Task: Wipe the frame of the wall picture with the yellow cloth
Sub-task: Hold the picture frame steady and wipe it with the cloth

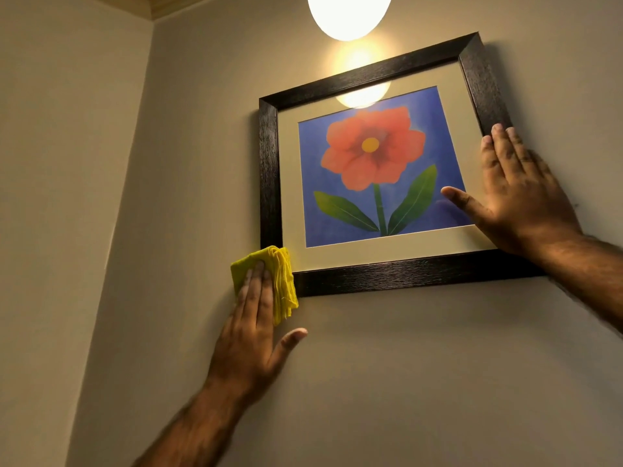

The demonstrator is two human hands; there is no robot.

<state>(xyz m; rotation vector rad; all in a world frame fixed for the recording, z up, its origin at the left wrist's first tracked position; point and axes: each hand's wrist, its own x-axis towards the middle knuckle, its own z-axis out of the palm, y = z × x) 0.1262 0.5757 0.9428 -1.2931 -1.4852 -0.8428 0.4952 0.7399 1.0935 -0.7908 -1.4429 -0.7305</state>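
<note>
The left hand (pixel 251 335) presses a folded yellow cloth (pixel 281 281) flat under its fingers against the picture frame (pixel 397 276) at its 7 o'clock corner; thumb splayed, nothing pinched. The right hand (pixel 515 193) lies open and flat over the frame's 3 to 4 o'clock side, bracing it, gripping nothing. To wipe well, I judge the cloth should ride along the dark bottom rail toward 5 o'clock with steady, light pressure while the brace stops the frame swinging. The flower print (pixel 371 156) hangs on a plain beige wall (pixel 404 382); a glowing round lamp (pixel 349 11) sits at 12 o'clock, mirrored in the glass, with a room corner toward 9 o'clock
</note>
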